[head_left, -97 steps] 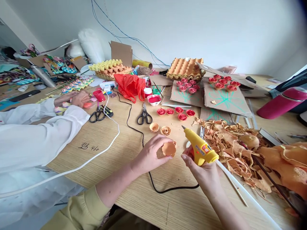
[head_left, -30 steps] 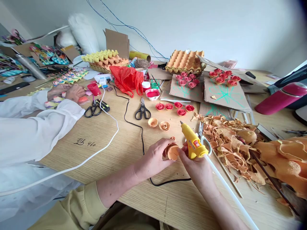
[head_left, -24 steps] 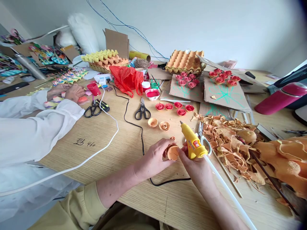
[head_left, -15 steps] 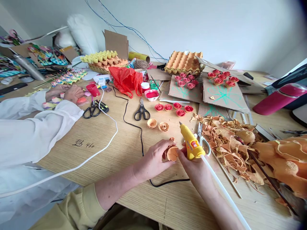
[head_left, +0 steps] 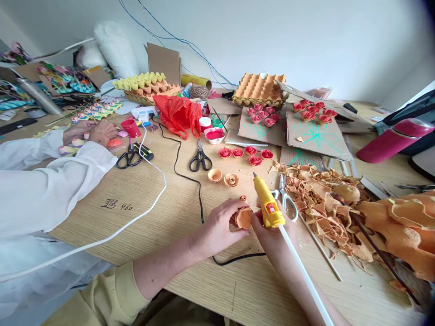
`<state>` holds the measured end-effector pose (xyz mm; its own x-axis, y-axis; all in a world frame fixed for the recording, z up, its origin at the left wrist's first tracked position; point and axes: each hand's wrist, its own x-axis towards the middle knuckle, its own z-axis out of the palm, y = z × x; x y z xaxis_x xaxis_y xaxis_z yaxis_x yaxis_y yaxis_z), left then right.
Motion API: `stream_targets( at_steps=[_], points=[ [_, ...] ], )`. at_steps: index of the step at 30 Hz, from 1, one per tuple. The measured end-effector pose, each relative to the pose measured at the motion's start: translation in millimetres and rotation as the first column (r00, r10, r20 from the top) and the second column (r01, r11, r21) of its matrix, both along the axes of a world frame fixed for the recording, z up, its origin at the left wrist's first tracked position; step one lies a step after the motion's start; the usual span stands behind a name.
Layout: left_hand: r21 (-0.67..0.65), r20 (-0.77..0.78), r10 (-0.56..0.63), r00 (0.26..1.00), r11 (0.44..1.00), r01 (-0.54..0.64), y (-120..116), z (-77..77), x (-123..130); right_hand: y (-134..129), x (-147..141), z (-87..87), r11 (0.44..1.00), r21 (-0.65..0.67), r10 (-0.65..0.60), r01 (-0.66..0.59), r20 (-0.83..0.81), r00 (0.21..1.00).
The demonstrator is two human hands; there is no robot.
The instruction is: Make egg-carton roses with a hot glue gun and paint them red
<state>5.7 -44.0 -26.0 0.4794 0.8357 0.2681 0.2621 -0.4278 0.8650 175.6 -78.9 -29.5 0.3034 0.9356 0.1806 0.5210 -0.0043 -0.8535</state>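
My left hand (head_left: 222,228) is closed around an orange egg-carton flower (head_left: 243,218), low over the table. In my right hand (head_left: 272,235) is a yellow glue gun (head_left: 268,203) with a white glue stick out of its back; its nozzle points away from me. Thumb and fingertips of that hand reach the flower's right edge. A tiny rolled orange piece (head_left: 243,198) shows just beyond my left fingers. Farther off sit an unpainted cup (head_left: 215,175) and an unpainted carton rose (head_left: 231,180). Several red-painted roses (head_left: 254,160) lie behind them.
Light-handled scissors (head_left: 285,199) and a heap of orange carton scraps (head_left: 326,208) lie at right. Black scissors (head_left: 200,158), a black cable (head_left: 200,199) and a bowl of red paint (head_left: 214,135) are ahead. A co-worker's hands (head_left: 102,132) work at left. Cardboard (head_left: 316,136) bears more roses.
The glue gun has turned slightly, its glue stick swinging left. My left hand keeps its hold on the flower, almost unmoved. The view has shifted a little.
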Motion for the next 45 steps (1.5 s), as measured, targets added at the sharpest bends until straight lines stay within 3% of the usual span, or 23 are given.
stream_targets(
  at_steps=[13, 20, 26, 35, 45],
  points=[
    [-0.145, 0.067, 0.037, 0.997, 0.989, -0.027, -3, 6.0, 3, -2, 0, 1.9, 0.999, 0.005, 0.048, -0.048, 0.020, 0.999],
    [-0.336, 0.058, 0.130, 0.990, 0.936, -0.104, 2, 3.9, 2, 0, -2, 4.4, 0.999, 0.015, 0.042, -0.041, -0.073, 0.996],
    [-0.479, 0.089, 0.143, 0.986, 0.874, -0.084, 6, 4.1, 0, 0, -2, 13.9, 0.998, -0.048, 0.023, -0.032, -0.171, 0.985],
    [-0.476, 0.135, 0.121, 0.983, 0.879, -0.043, 11, 3.3, -1, 0, -9, 19.5, 0.993, -0.084, 0.055, -0.081, -0.284, 0.957],
    [-0.477, 0.092, 0.094, 0.991, 0.878, -0.039, 11, 4.7, -3, -2, -10, 13.5, 0.990, -0.070, 0.103, -0.124, -0.254, 0.962]
  ],
)
